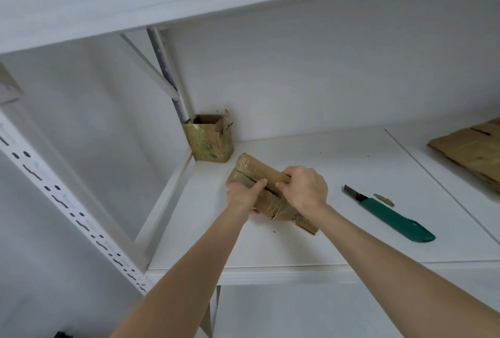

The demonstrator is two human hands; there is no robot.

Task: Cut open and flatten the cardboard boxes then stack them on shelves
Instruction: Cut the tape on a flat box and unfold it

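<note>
Head view, looking into a white shelving unit. A small taped cardboard box (257, 168) is lying on the white shelf (324, 243), near its left rear corner, with a dark slit running along its top seam. Both hands are holding this box.

The left hand (243, 194) is closing its grip around the near side of the box, the thumb lying along the flap beside the slit; the other fingers are mostly hidden beneath the box. The right hand (305, 188) is closing its grip over the far flap, its fingers curling over the flap's edge at the slit.

An open-topped box (209, 140), torn at its rim, is standing upright in the rear corner of the shelf, just behind the held box and apart from it. A green-handled utility knife (392, 215), blade extended, is lying on the shelf to the right of the hands, with a small cardboard scrap (383, 199) just beside it. Flattened cardboard (470, 150) is lying at the far right. A perforated white upright (67, 202) is crossing the left foreground.
</note>
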